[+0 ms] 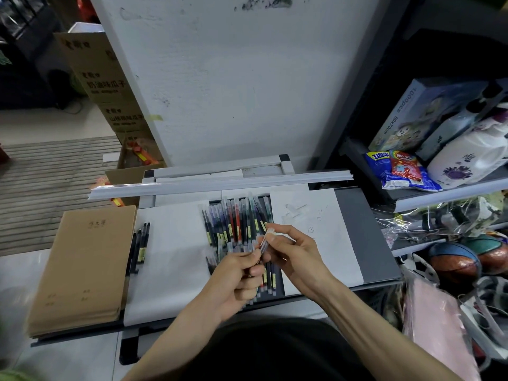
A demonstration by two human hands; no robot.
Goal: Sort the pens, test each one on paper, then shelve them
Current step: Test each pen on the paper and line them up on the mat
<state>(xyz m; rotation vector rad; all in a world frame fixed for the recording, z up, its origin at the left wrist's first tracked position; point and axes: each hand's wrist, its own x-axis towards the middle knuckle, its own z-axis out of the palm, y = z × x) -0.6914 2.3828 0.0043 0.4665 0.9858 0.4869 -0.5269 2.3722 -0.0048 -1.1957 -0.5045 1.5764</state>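
— Pen [264, 244], where?
— Over the pile of pens [233, 224], barrel gripped by left hand [236, 281], clear top end pinched by right hand [291, 251]
— Elsewhere?
— Few dark pens [140, 246] just beside brown notebook [82, 265]

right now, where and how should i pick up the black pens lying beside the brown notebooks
Probably from above, pinching across the mid-barrels of the black pens. They lie flat, side by side on the white paper, with the brown notebooks close on their left, so the right side is open. The left hand and right hand grip one clear pen.
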